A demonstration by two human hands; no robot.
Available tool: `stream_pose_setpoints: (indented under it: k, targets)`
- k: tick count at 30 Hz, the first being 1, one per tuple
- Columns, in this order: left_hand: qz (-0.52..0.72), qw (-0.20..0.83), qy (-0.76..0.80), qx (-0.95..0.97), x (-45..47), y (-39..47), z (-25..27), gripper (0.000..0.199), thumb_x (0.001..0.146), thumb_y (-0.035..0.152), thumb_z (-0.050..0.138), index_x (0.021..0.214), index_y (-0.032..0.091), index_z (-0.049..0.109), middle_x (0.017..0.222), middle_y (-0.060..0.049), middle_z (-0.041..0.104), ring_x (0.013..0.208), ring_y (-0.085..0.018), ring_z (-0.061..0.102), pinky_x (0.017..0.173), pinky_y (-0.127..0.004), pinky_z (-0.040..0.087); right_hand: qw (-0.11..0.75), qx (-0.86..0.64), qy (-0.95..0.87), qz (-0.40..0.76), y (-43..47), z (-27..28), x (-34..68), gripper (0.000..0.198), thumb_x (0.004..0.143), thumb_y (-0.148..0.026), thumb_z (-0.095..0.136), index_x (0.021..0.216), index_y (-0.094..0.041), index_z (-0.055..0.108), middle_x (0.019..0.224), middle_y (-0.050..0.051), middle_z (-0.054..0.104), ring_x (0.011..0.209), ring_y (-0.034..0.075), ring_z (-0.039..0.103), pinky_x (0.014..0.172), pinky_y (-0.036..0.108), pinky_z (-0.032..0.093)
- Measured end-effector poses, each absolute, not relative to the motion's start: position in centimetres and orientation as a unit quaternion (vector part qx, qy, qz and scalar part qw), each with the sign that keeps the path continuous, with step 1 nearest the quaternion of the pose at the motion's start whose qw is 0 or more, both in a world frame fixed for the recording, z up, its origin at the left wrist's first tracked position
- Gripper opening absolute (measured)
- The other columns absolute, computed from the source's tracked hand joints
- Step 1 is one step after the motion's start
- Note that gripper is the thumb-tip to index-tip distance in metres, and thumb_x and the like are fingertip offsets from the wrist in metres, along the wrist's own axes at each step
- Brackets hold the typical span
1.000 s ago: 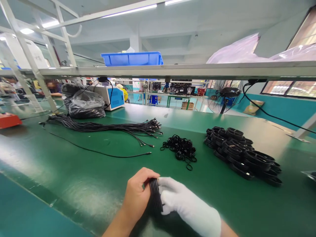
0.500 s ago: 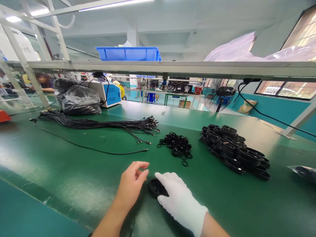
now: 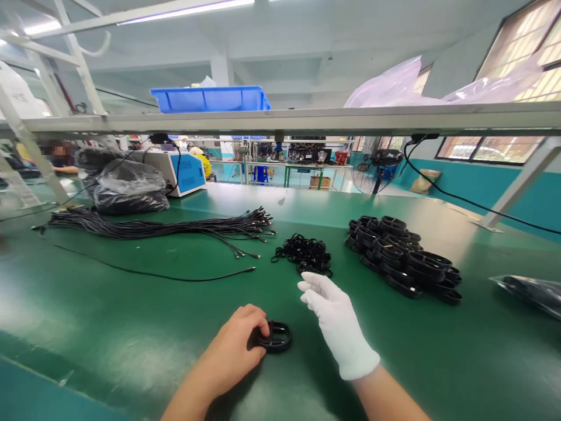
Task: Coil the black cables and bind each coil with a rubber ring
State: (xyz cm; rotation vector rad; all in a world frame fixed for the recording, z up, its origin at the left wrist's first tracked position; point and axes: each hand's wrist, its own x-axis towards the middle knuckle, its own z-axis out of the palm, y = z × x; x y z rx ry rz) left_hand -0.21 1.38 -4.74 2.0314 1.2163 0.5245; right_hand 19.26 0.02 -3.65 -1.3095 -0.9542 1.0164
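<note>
My bare left hand (image 3: pixel 239 339) grips the left end of a coiled black cable (image 3: pixel 283 338), thumb and fingers around it, on the green bench. The coil forms a flattened loop. My right hand (image 3: pixel 335 321), in a white glove, is a little above the bench with its fingers partly stretched. Its fingertips are at the near edge of a pile of small black rings (image 3: pixel 307 250), and nothing shows between them. At the right is a heap of coiled black cables (image 3: pixel 401 257). A bundle of straight black cables (image 3: pixel 175 225) lies at the back left.
One single cable (image 3: pixel 175 278) lies in front of the bundle. Plastic bags (image 3: pixel 131 181) and a blue and white machine (image 3: pixel 184 172) stand at the back left. A shelf (image 3: pixel 302 121) crosses above, carrying a blue bin (image 3: pixel 210 99). A bagged item (image 3: pixel 530 292) lies far right.
My left hand has taken hold of the coil. My right hand has let go of it and moved forward to the rings. The view has shifted slightly right.
</note>
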Motion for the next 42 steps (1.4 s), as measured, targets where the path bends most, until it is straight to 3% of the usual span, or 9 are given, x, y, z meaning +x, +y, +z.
stream_pose_setpoints:
  k: [4,7,9,14,20,25,32,36,42]
  targets:
    - [0.251,0.373,0.513,0.732,0.2,1.9,-4.9,0.004,0.068,0.018,0.054,0.071,0.021,0.052,0.084,0.000,0.056,0.075,-0.016,0.052,0.069,-0.027,0.038,0.603,-0.523,-0.375,0.470,0.1,-3.9,19.0,0.045,0.069,-0.031,0.062,0.111,-0.017,0.056,0.111,0.010,0.061,0.102,0.022,0.056,0.085,0.034,0.044]
    - [0.335,0.447,0.500,0.662,0.7,2.0,-4.8,0.011,0.070,0.026,0.058,0.069,0.019,0.049,0.077,0.001,0.052,0.070,-0.015,0.050,0.067,-0.025,0.039,0.578,-0.460,-0.359,0.570,-0.1,-4.3,18.0,0.064,0.064,-0.034,0.071,0.122,-0.019,0.048,0.125,0.011,0.053,0.114,0.022,0.050,0.094,0.035,0.040]
    - [0.360,0.482,0.472,0.644,1.1,1.8,-4.7,0.017,0.069,0.029,0.061,0.066,0.019,0.048,0.072,0.002,0.050,0.069,-0.014,0.048,0.065,-0.024,0.040,0.552,-0.403,-0.373,0.627,-0.3,-4.6,17.1,0.072,0.058,-0.032,0.077,0.122,-0.018,0.047,0.124,0.012,0.053,0.114,0.023,0.051,0.096,0.037,0.039]
    - [0.334,0.474,0.444,0.683,1.4,1.2,-4.3,0.012,0.071,0.029,0.062,0.073,0.018,0.058,0.076,0.000,0.057,0.071,-0.016,0.053,0.067,-0.026,0.043,0.542,-0.369,-0.381,0.652,-0.5,-4.6,16.2,0.054,0.054,-0.028,0.080,0.102,-0.017,0.056,0.098,0.005,0.061,0.094,0.021,0.057,0.086,0.038,0.045]
    - [0.446,0.430,0.511,0.596,0.0,1.9,-4.0,0.026,0.081,0.042,0.050,0.083,0.018,0.060,0.077,-0.002,0.061,0.070,-0.016,0.056,0.067,-0.028,0.046,0.484,-0.270,-0.308,0.773,-1.0,-4.3,16.9,0.046,0.064,-0.030,0.074,0.104,-0.018,0.055,0.098,0.006,0.056,0.092,0.020,0.057,0.072,0.036,0.049]
    - [0.436,0.438,0.459,0.638,0.1,1.4,-4.0,0.021,0.080,0.027,0.053,0.098,0.021,0.062,0.094,-0.003,0.064,0.088,-0.017,0.058,0.081,-0.028,0.045,0.433,-0.221,-0.354,0.799,-1.6,-4.4,16.1,0.041,0.069,-0.029,0.071,0.105,-0.016,0.056,0.098,0.006,0.053,0.092,0.019,0.055,0.070,0.032,0.048]
    - [0.453,0.340,0.443,0.695,0.5,1.1,-4.6,0.020,0.072,0.009,0.051,0.079,0.021,0.066,0.078,0.000,0.063,0.073,-0.014,0.056,0.070,-0.025,0.045,0.429,-0.275,-0.388,0.768,-1.9,-4.5,14.6,0.048,0.055,-0.022,0.077,0.099,-0.014,0.059,0.084,0.002,0.053,0.079,0.015,0.053,0.063,0.026,0.044]
    - [0.466,0.301,0.421,0.717,0.6,1.0,-4.8,0.028,0.069,0.003,0.048,0.080,0.022,0.065,0.079,0.000,0.063,0.074,-0.014,0.057,0.070,-0.024,0.047,0.435,-0.296,-0.403,0.748,-1.9,-4.8,14.2,0.042,0.053,-0.022,0.076,0.090,-0.013,0.058,0.075,0.000,0.052,0.067,0.011,0.049,0.058,0.025,0.042]
    - [0.453,0.252,0.420,0.745,0.6,0.6,-5.0,0.031,0.073,0.001,0.044,0.083,0.023,0.065,0.082,0.000,0.063,0.076,-0.014,0.059,0.069,-0.024,0.048,0.426,-0.308,-0.423,0.738,-1.8,-5.2,14.2,0.047,0.051,-0.029,0.078,0.091,-0.014,0.059,0.077,0.001,0.053,0.066,0.012,0.049,0.057,0.027,0.044]
